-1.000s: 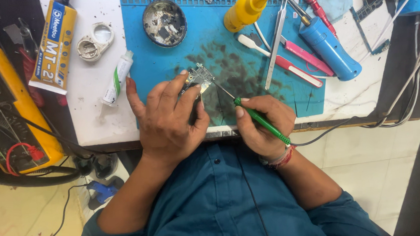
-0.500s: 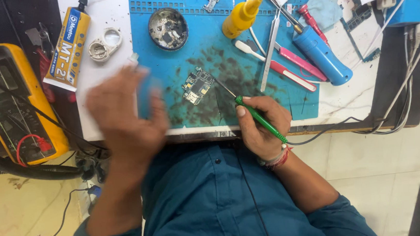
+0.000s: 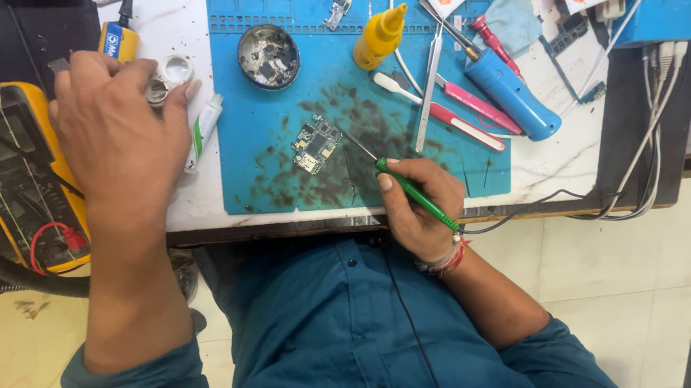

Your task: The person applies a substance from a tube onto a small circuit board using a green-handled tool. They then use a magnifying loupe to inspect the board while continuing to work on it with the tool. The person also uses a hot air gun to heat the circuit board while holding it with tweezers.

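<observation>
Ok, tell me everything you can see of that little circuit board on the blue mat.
The circuit board is small, irregular in outline, greenish-grey with metal shields and tiny components. It lies flat and slightly askew on the stained blue mat, near its middle. No hand touches it; the thin tip of the green-handled tool in the right hand ends beside its right edge.

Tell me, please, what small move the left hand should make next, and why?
Probably close the fingers on the solder roll: the left hand lies over it at the mat's left side, while the right hand holds the green iron tip beside the circuit board.
</observation>
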